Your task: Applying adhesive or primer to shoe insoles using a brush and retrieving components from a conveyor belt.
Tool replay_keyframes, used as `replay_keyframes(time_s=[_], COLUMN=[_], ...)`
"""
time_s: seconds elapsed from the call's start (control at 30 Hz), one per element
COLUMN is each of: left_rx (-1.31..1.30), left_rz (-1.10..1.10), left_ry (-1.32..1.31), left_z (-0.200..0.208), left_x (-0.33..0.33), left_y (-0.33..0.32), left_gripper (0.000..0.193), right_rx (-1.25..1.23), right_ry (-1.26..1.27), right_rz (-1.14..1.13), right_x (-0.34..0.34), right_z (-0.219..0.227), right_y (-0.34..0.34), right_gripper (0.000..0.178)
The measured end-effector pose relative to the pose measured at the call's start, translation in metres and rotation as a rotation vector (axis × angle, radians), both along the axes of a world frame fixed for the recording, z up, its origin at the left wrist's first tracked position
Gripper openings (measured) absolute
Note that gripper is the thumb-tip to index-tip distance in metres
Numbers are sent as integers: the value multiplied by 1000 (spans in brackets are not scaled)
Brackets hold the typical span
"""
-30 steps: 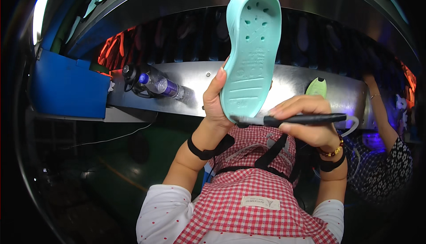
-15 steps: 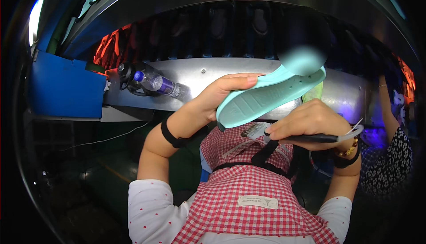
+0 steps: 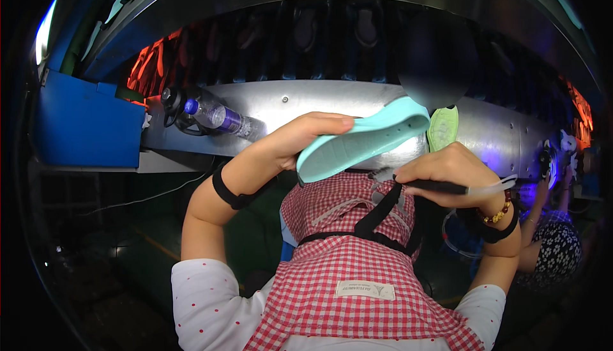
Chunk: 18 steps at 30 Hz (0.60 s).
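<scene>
A pale turquoise foam clog (image 3: pixel 367 139) is tilted in front of my chest, its open top side showing. My left hand (image 3: pixel 306 135) grips its edge, thumb on top and the other fingers hidden behind it. To the right, my right hand (image 3: pixel 450 169) is closed round a black pen-shaped tool (image 3: pixel 440 187) with a pale tube at its rear end. The tool is apart from the clog, and its tip is hard to make out. Beyond my right hand a light green shoe piece (image 3: pixel 443 129) rests on the metal bench (image 3: pixel 319 99).
A clear bottle with a purple cap (image 3: pixel 220 118) and a black-lidded bottle (image 3: pixel 172 105) lie at the left of the bench. A blue box (image 3: pixel 89 121) stands farther left. Behind the bench runs a dark rack (image 3: pixel 306 31) with shoe shapes. At right, another person's arm (image 3: pixel 536 204) reaches in.
The clog has moved left and down, away from the dark blurred shape above, and more of the green piece shows. Both hands keep their hold. The other person's arms have shifted.
</scene>
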State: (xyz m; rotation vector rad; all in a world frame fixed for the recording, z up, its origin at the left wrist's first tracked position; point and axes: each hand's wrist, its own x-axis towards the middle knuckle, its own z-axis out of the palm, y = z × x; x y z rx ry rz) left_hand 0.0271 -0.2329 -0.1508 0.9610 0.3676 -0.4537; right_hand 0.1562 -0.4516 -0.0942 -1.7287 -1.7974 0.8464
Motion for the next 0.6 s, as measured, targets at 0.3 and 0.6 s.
replay_keyframes(time_s=[0.3,0.6], left_rx=[-698,-441], left_rz=[282,399], left_ry=[-124,-316], left_z=[-41,-22], left_x=[-3,-12], left_y=[-27,-13], left_gripper=[52,47], right_rx=[315,389], right_ry=[556,506], right_rz=[-674,-600], right_x=[9,-28], right_z=[-37,-42], right_y=[10,3], right_gripper=[16,23])
